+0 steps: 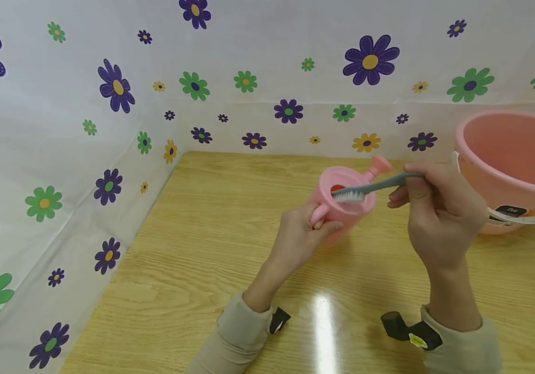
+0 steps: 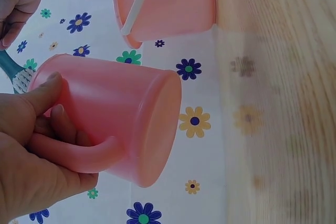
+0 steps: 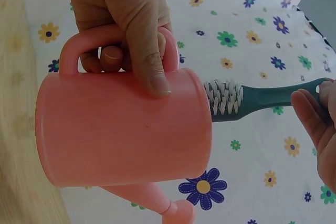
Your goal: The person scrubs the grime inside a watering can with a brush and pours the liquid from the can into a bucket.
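My left hand (image 1: 297, 234) grips the handle of a pink watering can (image 2: 105, 98), its thumb laid against the can's side. In the head view the can is raised over the table, its open top facing up toward the camera and its spout pointing to the far right. My right hand (image 1: 445, 213) pinches the end of a grey-green brush (image 3: 268, 96) with white bristles. The brush's head lies at the can's top opening, and its tip is hidden inside the can in the right wrist view.
A pink bucket (image 1: 470, 171) with a white handle stands at the right on the wooden table (image 1: 192, 249). Behind and to the left hangs a white cloth (image 1: 258, 52) printed with flowers. Black straps (image 1: 412, 332) sit at both wrists.
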Demonstrator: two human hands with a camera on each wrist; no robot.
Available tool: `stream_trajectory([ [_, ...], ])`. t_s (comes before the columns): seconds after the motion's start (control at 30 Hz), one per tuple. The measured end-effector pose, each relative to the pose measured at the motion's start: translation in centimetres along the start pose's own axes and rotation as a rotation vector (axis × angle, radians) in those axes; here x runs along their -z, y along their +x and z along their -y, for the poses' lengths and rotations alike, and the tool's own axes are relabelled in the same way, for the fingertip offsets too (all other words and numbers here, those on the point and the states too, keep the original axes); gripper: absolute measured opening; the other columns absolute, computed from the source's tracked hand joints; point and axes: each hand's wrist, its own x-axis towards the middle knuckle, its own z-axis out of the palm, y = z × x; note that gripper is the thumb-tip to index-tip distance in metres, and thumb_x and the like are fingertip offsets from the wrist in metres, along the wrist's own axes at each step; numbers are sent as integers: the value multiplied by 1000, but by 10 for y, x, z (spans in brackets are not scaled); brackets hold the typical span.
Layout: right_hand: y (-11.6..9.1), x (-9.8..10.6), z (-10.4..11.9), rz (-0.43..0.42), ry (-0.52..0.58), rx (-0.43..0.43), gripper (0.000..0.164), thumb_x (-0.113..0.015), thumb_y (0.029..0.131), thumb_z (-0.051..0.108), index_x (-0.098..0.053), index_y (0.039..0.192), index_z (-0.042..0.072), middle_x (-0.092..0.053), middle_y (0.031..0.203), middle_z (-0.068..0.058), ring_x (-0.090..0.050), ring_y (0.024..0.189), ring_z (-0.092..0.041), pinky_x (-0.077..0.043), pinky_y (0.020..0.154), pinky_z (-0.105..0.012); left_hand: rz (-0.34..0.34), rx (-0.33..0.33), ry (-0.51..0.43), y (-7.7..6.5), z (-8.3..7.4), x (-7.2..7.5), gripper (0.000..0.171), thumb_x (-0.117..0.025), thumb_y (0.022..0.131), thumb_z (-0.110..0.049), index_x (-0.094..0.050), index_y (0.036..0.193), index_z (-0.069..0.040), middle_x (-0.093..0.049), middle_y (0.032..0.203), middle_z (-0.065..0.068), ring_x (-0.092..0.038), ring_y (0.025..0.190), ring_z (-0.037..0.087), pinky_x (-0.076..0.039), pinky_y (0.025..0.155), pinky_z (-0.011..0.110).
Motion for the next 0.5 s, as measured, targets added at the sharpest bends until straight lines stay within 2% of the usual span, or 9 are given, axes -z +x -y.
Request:
stream_trajectory([
  [0.2, -1, 1, -3, 29, 7, 57, 12, -61, 87, -15, -62, 75, -18, -56, 62, -22, -60, 55, -7, -51, 59, -16, 1, 68, -93, -1, 2, 1, 20, -77, 87, -15, -61, 87, -3, -36, 65, -1, -35, 58, 8, -29, 52, 21],
  [0.37, 0, 3, -7, -11, 34, -24, 8, -58, 88, -17, -61, 82, -22, -63, 65, -17, -61, 54, -7, -52, 56, -17, -5, 47, -55, 0, 2, 1, 19, -79, 85, -13, -62, 85, -3, -38, 65, -2, -38, 60, 8, -29, 53, 20],
  [0.5, 1, 3, -8, -62, 49, -87, 7, -56, 88, -19, -61, 87, -24, -66, 69, -13, -62, 52, -8, -52, 55, -18, 7, 48, -35, 1, 2, -1, 27, -79, 85, -13, -54, 76, -6, -39, 66, -2, -41, 63, 10, -31, 54, 19],
])
